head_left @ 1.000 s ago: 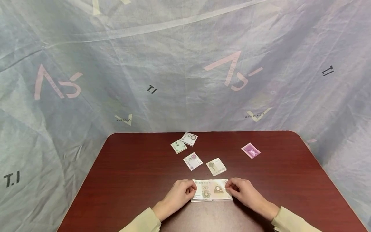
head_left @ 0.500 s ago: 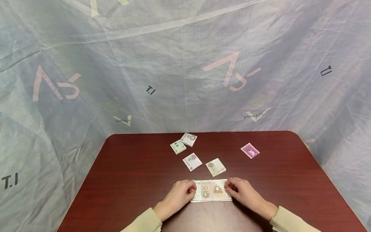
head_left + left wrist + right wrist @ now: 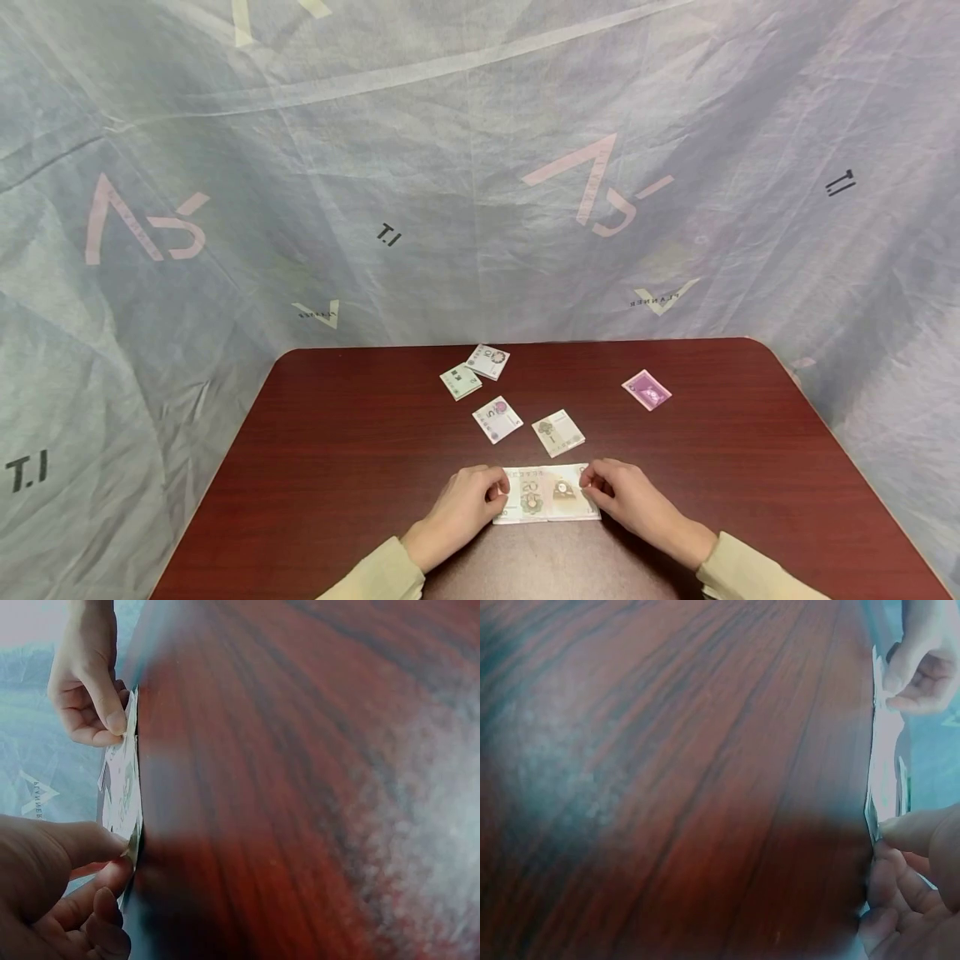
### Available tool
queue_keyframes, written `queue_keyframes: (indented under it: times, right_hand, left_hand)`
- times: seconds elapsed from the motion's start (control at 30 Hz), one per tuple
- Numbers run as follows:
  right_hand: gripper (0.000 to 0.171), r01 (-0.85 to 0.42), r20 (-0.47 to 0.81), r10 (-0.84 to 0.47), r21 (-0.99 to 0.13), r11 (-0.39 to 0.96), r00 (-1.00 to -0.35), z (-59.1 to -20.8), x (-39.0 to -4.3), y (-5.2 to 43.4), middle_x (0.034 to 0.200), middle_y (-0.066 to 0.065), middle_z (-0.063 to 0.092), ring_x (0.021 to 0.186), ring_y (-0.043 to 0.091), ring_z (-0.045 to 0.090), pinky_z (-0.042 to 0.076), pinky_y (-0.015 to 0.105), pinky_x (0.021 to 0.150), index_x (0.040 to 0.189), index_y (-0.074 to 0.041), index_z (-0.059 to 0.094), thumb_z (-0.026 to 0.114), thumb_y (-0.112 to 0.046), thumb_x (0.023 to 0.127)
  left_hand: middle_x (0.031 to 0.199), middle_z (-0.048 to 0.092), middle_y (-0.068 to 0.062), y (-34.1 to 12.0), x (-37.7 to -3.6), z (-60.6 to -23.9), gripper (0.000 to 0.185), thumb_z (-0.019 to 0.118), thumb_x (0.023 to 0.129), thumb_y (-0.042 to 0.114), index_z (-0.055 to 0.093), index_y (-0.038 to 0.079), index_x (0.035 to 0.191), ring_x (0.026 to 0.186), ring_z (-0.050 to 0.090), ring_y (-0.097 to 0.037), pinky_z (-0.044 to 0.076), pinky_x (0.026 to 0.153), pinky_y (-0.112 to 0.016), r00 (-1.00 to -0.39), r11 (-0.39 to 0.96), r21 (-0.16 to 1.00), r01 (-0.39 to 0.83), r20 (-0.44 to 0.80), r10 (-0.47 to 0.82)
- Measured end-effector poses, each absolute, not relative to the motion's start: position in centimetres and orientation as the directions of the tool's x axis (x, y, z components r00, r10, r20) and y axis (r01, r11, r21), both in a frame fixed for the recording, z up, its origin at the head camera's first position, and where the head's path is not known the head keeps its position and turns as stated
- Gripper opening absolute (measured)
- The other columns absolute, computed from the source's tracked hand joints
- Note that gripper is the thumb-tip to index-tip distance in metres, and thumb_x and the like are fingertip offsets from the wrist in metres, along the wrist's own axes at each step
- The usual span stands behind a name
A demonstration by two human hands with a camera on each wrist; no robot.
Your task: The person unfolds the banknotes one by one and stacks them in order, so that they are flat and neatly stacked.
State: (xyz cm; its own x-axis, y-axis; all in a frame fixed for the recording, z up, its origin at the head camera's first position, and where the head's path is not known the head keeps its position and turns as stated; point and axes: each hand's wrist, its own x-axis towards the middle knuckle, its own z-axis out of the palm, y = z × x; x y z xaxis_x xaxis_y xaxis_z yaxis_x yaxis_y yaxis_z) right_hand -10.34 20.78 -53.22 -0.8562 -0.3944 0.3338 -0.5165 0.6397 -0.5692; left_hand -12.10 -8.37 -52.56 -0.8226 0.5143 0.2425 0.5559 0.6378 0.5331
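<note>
Nothing has shifted: banknote [image 3: 547,493] lies crosswise, left hand [image 3: 465,504] and right hand [image 3: 630,498] pinching opposite short ends.

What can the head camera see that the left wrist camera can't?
Only the head view shows the four small folded notes farther back on the table, the purple one off to the right, and the grey sheet hung behind. Only the left wrist view shows, close up, the left hand's fingers pinching the banknote's end. Both show the left hand and right hand each pinching one end of that banknote on the dark red table.
</note>
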Motion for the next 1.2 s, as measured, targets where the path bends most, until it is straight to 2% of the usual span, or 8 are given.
queue_keyframes:
  times: [0.33,0.57,0.8,1.0,1.2]
  right_hand:
    - [0.025,-0.534,0.350,-0.404,-0.514,0.672,-0.845,-53.2,-10.4,21.1,0.077,-0.017,0.053,0.070,-0.005,0.047,0.043,0.020,0.058,0.086,-0.020,0.068,0.081,0.000,0.083]
    - [0.029,-0.623,0.404,-0.479,-0.422,0.659,-0.780,-53.7,-10.3,21.8,0.081,-0.013,0.049,0.072,-0.003,0.044,0.038,0.019,0.059,0.103,-0.019,0.071,0.087,-0.009,0.081]
    - [0.030,-0.642,0.418,-0.499,-0.346,0.684,-0.759,-53.6,-10.4,22.1,0.084,-0.013,0.051,0.077,0.001,0.047,0.041,0.019,0.065,0.104,-0.020,0.073,0.088,-0.013,0.080]
    - [0.030,-0.644,0.422,-0.502,-0.332,0.690,-0.755,-53.4,-10.2,22.1,0.085,-0.013,0.051,0.079,0.002,0.047,0.042,0.021,0.064,0.104,-0.020,0.073,0.089,-0.014,0.080]
    - [0.031,-0.659,0.451,-0.504,-0.311,0.685,-0.737,-53.5,-10.1,21.9,0.085,-0.014,0.050,0.081,0.001,0.046,0.042,0.021,0.065,0.104,-0.021,0.072,0.089,-0.014,0.078]
  left_hand:
    - [0.071,0.051,0.014,-8.6,-12.0,-52.5,0.017,0.080,0.079,0.011,0.070,0.024,0.083,0.066,0.044,0.001,0.035,0.054,-0.021,-0.861,0.720,0.482,0.500,0.187,0.473]
    - [0.072,0.051,0.014,-8.8,-12.1,-52.7,0.018,0.081,0.077,0.011,0.068,0.023,0.082,0.067,0.044,0.001,0.035,0.054,-0.021,-0.854,0.716,0.471,0.515,0.209,0.477]
    - [0.072,0.051,0.014,-9.2,-13.0,-52.6,0.017,0.080,0.080,0.015,0.065,0.022,0.081,0.067,0.045,0.000,0.036,0.055,-0.022,-0.865,0.734,0.459,0.500,0.219,0.452]
    - [0.072,0.053,0.015,-10.2,-14.9,-51.7,0.011,0.076,0.089,0.021,0.069,0.025,0.082,0.066,0.049,-0.001,0.039,0.054,-0.024,-0.910,0.757,0.506,0.414,0.202,0.363]
    - [0.074,0.059,0.013,-11.6,-18.5,-50.1,0.008,0.075,0.092,0.024,0.072,0.023,0.085,0.066,0.054,-0.007,0.043,0.053,-0.030,-0.945,0.773,0.544,0.326,0.186,0.268]
